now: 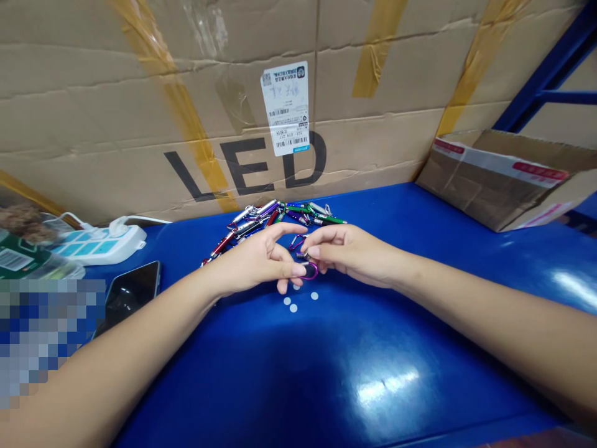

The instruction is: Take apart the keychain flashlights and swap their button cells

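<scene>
My left hand [261, 261] and my right hand [347, 252] meet over the blue table [326, 361]. Both pinch a small purple keychain flashlight [305, 261] with a purple carabiner loop hanging under it. The fingers of each hand are curled round its ends. Three small white button cells [298, 302] lie on the table just below the hands. Behind the hands sits a pile of several coloured keychain flashlights [275, 218], red, purple, green and silver.
A large cardboard box marked LED [242, 165] walls off the back. A smaller open carton [504, 180] lies at the right. A white power strip [100, 242] and a black phone [130, 292] lie at the left, beside green packaging [23, 258].
</scene>
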Tool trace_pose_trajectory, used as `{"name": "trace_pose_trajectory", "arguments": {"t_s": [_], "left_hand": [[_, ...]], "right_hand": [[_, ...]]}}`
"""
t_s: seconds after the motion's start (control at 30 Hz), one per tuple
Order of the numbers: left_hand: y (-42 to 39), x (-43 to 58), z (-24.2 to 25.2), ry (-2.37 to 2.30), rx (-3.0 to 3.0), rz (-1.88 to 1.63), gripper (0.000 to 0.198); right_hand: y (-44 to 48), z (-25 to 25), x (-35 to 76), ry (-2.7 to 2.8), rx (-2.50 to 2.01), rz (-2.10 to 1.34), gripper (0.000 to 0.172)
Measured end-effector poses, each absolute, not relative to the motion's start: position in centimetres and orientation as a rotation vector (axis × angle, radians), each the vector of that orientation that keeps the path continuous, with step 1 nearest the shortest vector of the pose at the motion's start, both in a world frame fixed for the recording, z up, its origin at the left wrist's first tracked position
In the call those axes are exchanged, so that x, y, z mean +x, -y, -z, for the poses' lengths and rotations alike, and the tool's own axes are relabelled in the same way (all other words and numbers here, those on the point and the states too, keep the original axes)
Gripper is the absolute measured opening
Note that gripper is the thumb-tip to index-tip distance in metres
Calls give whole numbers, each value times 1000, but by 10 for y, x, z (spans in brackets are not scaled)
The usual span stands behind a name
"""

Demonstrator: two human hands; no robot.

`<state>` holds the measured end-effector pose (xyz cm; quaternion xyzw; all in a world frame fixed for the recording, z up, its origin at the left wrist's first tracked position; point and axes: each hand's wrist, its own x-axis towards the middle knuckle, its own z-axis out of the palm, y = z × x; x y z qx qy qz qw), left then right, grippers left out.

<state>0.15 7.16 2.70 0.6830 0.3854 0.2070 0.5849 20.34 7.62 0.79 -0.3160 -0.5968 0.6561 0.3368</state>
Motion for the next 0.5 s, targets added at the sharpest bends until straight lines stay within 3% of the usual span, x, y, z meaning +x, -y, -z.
{"name": "trace_pose_trajectory", "arguments": {"t_s": [0.1, 0.17, 0.3, 0.5], "left_hand": [[-82, -7, -24, -1016, 1802, -505, 32], [-88, -11, -21, -1179, 2013, -562, 21], [-93, -14, -14, -1481, 2371, -567, 21], [-94, -15, -10, -1458, 2635, -444, 20]], "right_hand": [[-86, -7, 211, 1779, -943, -1305, 12], [-89, -8, 217, 1968, -984, -1024, 12], [-87, -12, 222, 2329, -1045, -638, 10], [-84, -18, 224, 2700, -994, -324, 9]]}}
